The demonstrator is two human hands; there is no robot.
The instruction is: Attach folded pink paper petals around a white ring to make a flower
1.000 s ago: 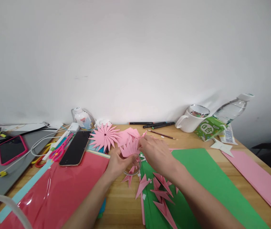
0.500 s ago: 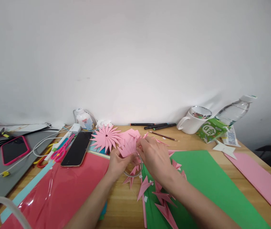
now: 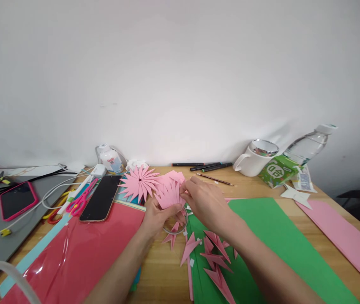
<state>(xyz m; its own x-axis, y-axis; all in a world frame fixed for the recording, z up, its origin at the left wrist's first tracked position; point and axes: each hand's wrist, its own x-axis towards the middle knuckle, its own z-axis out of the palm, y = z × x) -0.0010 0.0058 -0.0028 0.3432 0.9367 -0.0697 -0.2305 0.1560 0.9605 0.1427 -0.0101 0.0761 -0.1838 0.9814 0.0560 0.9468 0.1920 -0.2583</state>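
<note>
My left hand (image 3: 156, 217) is closed on a fan of folded pink paper pieces (image 3: 168, 195), its pointed tips facing up. At the fan's right edge, the fingertips of my right hand (image 3: 207, 204) pinch together; whatever small part they grip is mostly hidden. A clear ring that looks like a tape roll (image 3: 186, 220) shows just under the left fingers. Behind the left hand rests a round pink paper pinwheel (image 3: 132, 181). Several loose folded pink pieces (image 3: 218, 280) lie below my right hand, partly on green paper (image 3: 271, 245).
To the left are red paper (image 3: 91, 249), a black phone (image 3: 102, 198), pink scissors (image 3: 80, 202) and a white bottle (image 3: 112, 160). Markers (image 3: 213, 168) and a pencil (image 3: 214, 179) lie by the wall. A mug (image 3: 254, 160), green box (image 3: 275, 172) and water bottle (image 3: 308, 145) stand right.
My right fingertips have shifted slightly at the fan's right edge, and the right wrist has lifted a little. My left hand keeps its hold. The whole view has moved slightly.
</note>
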